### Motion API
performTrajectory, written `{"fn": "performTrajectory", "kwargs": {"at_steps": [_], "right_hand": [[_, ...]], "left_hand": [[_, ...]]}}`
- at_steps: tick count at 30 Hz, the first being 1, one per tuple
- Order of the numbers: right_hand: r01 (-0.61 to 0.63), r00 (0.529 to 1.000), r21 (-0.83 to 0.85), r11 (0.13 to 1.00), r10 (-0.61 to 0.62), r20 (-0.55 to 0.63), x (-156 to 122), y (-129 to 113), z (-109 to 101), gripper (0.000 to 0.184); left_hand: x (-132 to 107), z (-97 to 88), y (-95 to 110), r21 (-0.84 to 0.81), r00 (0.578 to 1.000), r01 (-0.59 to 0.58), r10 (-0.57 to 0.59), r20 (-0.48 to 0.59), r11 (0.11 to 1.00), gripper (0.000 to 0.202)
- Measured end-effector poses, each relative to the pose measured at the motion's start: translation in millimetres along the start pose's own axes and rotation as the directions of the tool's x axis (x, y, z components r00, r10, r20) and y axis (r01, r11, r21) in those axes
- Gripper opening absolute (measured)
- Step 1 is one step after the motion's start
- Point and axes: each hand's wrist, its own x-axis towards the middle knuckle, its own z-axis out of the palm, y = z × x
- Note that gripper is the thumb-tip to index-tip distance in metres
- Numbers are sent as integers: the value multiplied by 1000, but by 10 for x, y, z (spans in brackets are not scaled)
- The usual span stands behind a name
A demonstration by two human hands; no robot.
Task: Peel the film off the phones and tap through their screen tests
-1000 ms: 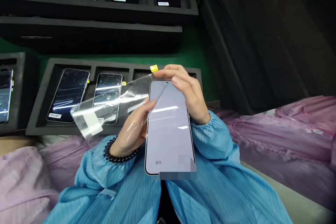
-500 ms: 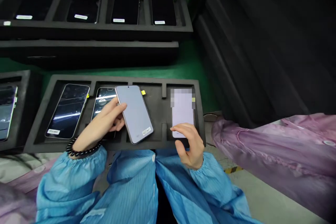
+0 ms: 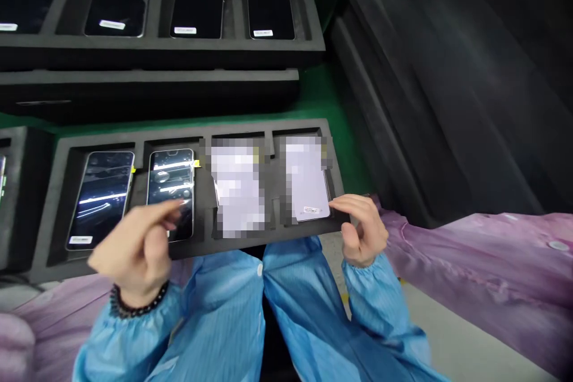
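Head view: foam tray [image 3: 49,215] holds four phones; left hand [image 3: 136,250], right hand [image 3: 362,230] grip nothing.

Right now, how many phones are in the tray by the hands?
4, one per slot in the tray: far-left phone, second phone behind the left hand, third phone, and fourth phone by the right hand. More fill other trays.

Lighting is dim overall, brightest at centre. Overhead light streaks glare across two dark phone screens [image 3: 134,194] in the near foam tray [image 3: 49,203]. The right background falls into deep shadow. The left hand [image 3: 134,248] shows motion blur. Straight edges bow outward towards the frame borders; two lit screens are pixelated.
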Motion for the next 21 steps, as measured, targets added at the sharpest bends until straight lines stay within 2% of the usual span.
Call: {"fn": "performTrajectory", "kwargs": {"at_steps": [1, 2, 4, 6, 9, 13, 15, 16, 18, 19, 20, 21], "right_hand": [[5, 999, -26, 1000, -4, 49, -19, 20, -36, 30], [11, 995, -44, 999, -7, 102, -35, 33, -57, 28], [18, 980, -62, 998, -5, 196, -58, 43, -57, 24], [21, 970, -69, 997, -4, 242, -70, 41, -26, 23], [1, 971, -74, 997, 17, 240, -73, 34, 1, 28], [3, 960, -73, 997, 17, 279, -55, 25, -40, 33], [54, 950, -80, 995, -26, 311, -51, 22, -62, 35], [80, 945, -84, 993, -49, 324, -53, 21, -67, 36], [115, 935, -100, 988, -74, 347, -67, 22, -63, 37], [121, 931, -112, 986, -74, 357, -76, 24, -57, 37], [125, 928, -127, 984, -70, 365, -85, 28, -51, 37], [128, 926, -144, 981, -67, 370, -93, 33, -45, 38]], "left_hand": [[-136, 9, -30, 17, 993, -114, 114, 28, 993, 40], [-247, 30, -46, 22, 982, -179, 177, 64, 984, 42], [-368, 91, -41, 67, 957, -255, 242, 157, 965, 51], [-352, 158, -4, 137, 953, -264, 236, 192, 955, 64], [-157, 225, 66, 208, 970, -196, 159, 184, 958, 80], [114, 211, 129, 159, 956, -142, 94, 276, 977, 83], [154, 179, 130, 107, 944, -243, 210, 255, 964, 73], [146, 164, 120, 82, 917, -343, 315, 244, 936, 65], [86, 143, 89, 42, 831, -527, 504, 237, 849, 54], [44, 138, 72, 33, 798, -576, 553, 239, 817, 52], [1, 138, 56, 33, 790, -588, 565, 237, 808, 50], [-39, 140, 42, 39, 803, -571, 549, 232, 820, 48]]}}
